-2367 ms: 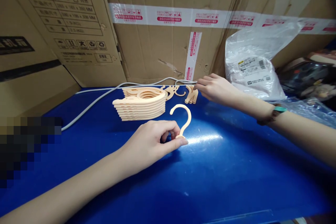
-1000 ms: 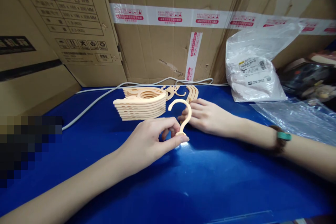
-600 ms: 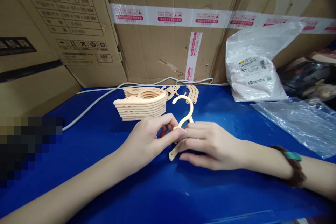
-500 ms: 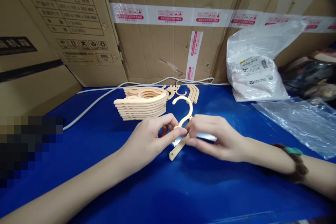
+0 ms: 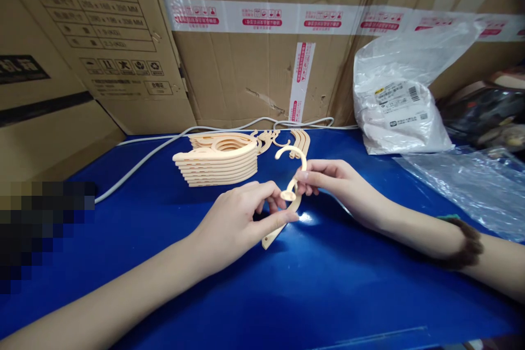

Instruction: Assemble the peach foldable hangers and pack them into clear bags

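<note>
The cream, curved plastic hook (image 5: 304,161) has been passed to the right hand (image 5: 348,188) — pinched by thumb and fingertips over the glossy blue table (image 5: 348,284) — and the left hand (image 5: 241,210), fingers parted, is freed.

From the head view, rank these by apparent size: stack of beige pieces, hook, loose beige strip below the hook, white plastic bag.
1. White plastic bag
2. Stack of beige pieces
3. Hook in the right hand and beige strip: alike in span, strip partly covered, so unranked.

tabletop (image 5: 311,290) free nearside; stack (image 5: 215,167) blocks back-left
</note>
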A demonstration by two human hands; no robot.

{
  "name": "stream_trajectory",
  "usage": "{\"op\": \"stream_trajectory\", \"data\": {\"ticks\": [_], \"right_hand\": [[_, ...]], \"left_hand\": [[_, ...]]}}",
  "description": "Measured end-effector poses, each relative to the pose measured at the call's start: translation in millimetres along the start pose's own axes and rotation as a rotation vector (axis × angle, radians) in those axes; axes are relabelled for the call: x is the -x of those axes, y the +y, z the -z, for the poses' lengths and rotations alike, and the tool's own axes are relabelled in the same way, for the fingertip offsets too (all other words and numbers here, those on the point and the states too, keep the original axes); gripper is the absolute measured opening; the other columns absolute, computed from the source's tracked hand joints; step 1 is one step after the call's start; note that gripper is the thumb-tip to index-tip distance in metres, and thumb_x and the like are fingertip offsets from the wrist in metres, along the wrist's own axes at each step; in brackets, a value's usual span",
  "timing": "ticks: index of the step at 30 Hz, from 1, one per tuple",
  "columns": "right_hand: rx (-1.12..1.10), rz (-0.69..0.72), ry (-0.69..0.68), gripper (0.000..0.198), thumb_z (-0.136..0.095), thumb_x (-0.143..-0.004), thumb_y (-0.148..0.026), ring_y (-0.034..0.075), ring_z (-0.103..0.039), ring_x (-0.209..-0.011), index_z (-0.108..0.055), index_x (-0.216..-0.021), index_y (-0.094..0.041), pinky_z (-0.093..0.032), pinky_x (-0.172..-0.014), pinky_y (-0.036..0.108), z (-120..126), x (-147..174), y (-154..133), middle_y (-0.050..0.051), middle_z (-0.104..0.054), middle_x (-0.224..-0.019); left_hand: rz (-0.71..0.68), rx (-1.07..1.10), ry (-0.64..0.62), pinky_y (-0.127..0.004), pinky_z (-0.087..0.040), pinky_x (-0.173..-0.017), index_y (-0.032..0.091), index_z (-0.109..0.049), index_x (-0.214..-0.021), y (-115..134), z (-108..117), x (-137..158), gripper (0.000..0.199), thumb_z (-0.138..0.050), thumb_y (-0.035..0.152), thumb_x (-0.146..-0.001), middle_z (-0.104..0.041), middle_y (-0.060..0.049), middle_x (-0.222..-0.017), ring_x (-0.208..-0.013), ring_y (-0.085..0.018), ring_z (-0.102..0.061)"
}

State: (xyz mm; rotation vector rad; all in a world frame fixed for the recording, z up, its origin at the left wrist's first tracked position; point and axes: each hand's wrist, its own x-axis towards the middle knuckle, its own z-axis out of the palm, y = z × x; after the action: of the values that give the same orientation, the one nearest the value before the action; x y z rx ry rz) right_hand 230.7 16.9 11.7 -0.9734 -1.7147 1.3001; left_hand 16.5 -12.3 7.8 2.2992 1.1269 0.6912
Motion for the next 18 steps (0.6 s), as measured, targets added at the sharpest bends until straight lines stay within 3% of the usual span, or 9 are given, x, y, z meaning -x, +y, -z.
{"op": "stream_trajectory", "data": {"ticks": [2, 4, 7, 10, 12, 15, 18], "right_hand": [[-0.037, 0.000, 0.088, 0.023, -0.068, -0.082, -0.038, 0.011, -0.052, -0.065, -0.068, -0.075, -0.017, -0.041, -0.064, 0.025, 4.2, -3.2, 2.6, 0.000, -0.063, -0.071], [-0.074, -0.015, 0.157, 0.023, -0.069, -0.081, -0.038, 0.011, -0.051, -0.065, -0.067, -0.076, -0.016, -0.040, -0.062, 0.025, 8.3, -6.4, 5.7, 0.000, -0.063, -0.073], [-0.138, -0.064, 0.194, 0.023, -0.069, -0.081, -0.038, 0.010, -0.053, -0.066, -0.066, -0.077, -0.016, -0.041, -0.062, 0.024, 11.5, -9.8, 9.5, 0.001, -0.064, -0.075], [-0.158, -0.109, 0.191, 0.023, -0.070, -0.081, -0.038, 0.011, -0.056, -0.068, -0.068, -0.081, -0.015, -0.043, -0.063, 0.024, 11.4, -10.6, 11.3, 0.003, -0.067, -0.079], [-0.132, -0.119, 0.181, 0.025, -0.071, -0.080, -0.040, 0.012, -0.057, -0.069, -0.069, -0.082, -0.015, -0.044, -0.064, 0.025, 10.9, -10.4, 11.6, 0.005, -0.069, -0.082], [-0.088, -0.112, 0.152, 0.026, -0.070, -0.081, -0.041, 0.012, -0.057, -0.070, -0.071, -0.082, -0.015, -0.045, -0.065, 0.025, 10.4, -10.0, 11.4, 0.006, -0.071, -0.085], [-0.072, -0.106, 0.127, 0.026, -0.068, -0.082, -0.040, 0.011, -0.058, -0.070, -0.072, -0.084, -0.015, -0.046, -0.064, 0.025, 10.2, -10.0, 11.4, 0.006, -0.071, -0.086]], "left_hand": [[-0.077, -0.108, 0.008, -0.029, -0.045, -0.077, 0.021, -0.063, -0.103, -0.7, -1.2, 0.5, 0.025, -0.061, 0.043, -0.091, -0.067, -0.001, -0.101, -0.090, -0.018, -0.059], [-0.176, -0.193, -0.020, -0.034, -0.043, -0.094, 0.022, -0.059, -0.120, -1.2, -2.0, 0.4, 0.030, -0.058, 0.036, -0.094, -0.061, -0.004, -0.125, -0.112, -0.021, -0.054], [-0.298, -0.253, -0.109, -0.034, -0.039, -0.103, 0.023, -0.057, -0.128, -0.8, -1.2, -0.1, 0.032, -0.049, 0.022, -0.097, -0.057, -0.002, -0.137, -0.124, -0.019, -0.049], [-0.352, -0.299, -0.092, -0.033, -0.044, -0.093, 0.020, -0.066, -0.115, 1.1, 4.4, 1.2, 0.026, -0.047, 0.019, -0.097, -0.069, -0.002, -0.117, -0.110, -0.018, -0.059], [-0.365, -0.354, -0.036, -0.030, -0.046, -0.080, 0.020, -0.071, -0.092, 3.1, 10.5, 3.0, 0.026, -0.046, 0.025, -0.098, -0.073, -0.003, -0.094, -0.093, -0.018, -0.063], [-0.379, -0.493, 0.041, -0.027, -0.040, -0.061, 0.019, -0.063, -0.062, 5.9, 17.9, 5.6, 0.043, -0.044, 0.029, -0.098, -0.065, -0.002, -0.066, -0.069, -0.015, -0.060], [-0.378, -0.605, 0.124, -0.027, -0.033, -0.054, 0.018, -0.057, -0.059, 6.7, 17.0, 6.1, 0.041, -0.049, 0.032, -0.096, -0.057, 0.000, -0.059, -0.061, -0.015, -0.054]]}}
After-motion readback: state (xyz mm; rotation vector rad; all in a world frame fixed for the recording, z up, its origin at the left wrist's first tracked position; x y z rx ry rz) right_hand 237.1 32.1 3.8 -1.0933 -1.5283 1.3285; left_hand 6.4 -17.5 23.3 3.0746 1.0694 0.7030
